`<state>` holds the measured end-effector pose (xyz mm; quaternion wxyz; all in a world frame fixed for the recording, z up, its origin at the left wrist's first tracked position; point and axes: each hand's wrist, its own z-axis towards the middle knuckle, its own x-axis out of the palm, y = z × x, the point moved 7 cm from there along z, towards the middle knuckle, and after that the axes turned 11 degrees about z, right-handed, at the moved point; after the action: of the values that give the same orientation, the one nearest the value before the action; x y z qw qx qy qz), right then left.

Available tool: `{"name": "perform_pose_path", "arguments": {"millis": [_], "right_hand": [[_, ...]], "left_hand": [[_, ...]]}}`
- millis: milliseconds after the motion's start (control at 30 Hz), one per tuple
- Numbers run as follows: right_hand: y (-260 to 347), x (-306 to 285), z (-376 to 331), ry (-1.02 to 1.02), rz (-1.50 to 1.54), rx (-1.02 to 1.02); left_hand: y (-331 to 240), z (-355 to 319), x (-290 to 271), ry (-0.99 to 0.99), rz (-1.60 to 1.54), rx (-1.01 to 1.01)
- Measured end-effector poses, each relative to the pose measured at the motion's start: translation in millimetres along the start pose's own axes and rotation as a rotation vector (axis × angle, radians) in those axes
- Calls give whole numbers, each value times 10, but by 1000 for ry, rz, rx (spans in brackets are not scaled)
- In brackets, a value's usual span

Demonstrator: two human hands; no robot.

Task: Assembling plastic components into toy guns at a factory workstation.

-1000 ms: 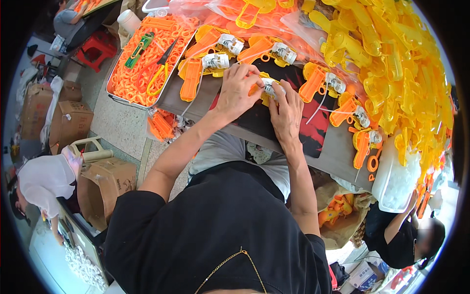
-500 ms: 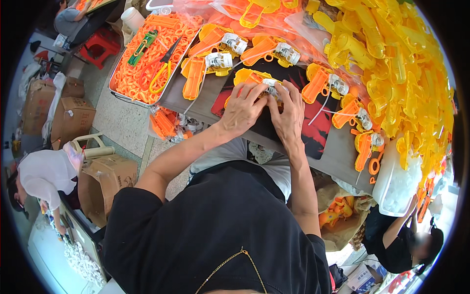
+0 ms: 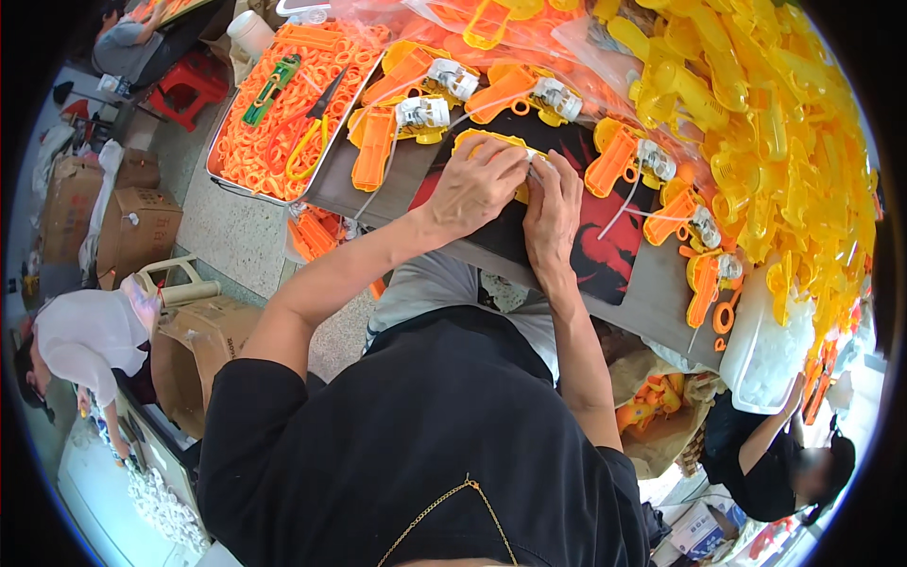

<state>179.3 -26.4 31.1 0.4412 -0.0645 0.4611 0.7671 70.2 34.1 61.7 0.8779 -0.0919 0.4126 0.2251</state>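
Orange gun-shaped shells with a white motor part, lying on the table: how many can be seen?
6: three in a row behind the hands, and three to their right. The yellow pile may hide more.

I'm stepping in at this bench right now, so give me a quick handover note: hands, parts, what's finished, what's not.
Left hand and right hand both press on one yellow toy shell lying on the dark mat; whether either is closed on it cannot be told.
Orange shells with white motor units lie around the mat.
Metal tray of small orange parts sits to the left; loose yellow shells are heaped to the right.
The shell under the hands looks unfinished.
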Motion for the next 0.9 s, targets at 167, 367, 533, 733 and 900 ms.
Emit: {"name": "perform_pose_path", "arguments": {"millis": [167, 367, 533, 733, 900], "right_hand": [[-132, -42, 59, 107, 92, 129], [27, -131, 221, 239, -31, 49], [-6, -111, 197, 238, -58, 90], [20, -56, 92, 146, -56, 18], [28, -116, 85, 88, -86, 36]], "left_hand": [[358, 52, -77, -17, -327, -64], [381, -142, -197, 3, -221, -131], [143, -51, -179, 118, -43, -187], [382, -149, -80, 151, -345, -380], [220, 53, -208, 188, -321, -144]]}}
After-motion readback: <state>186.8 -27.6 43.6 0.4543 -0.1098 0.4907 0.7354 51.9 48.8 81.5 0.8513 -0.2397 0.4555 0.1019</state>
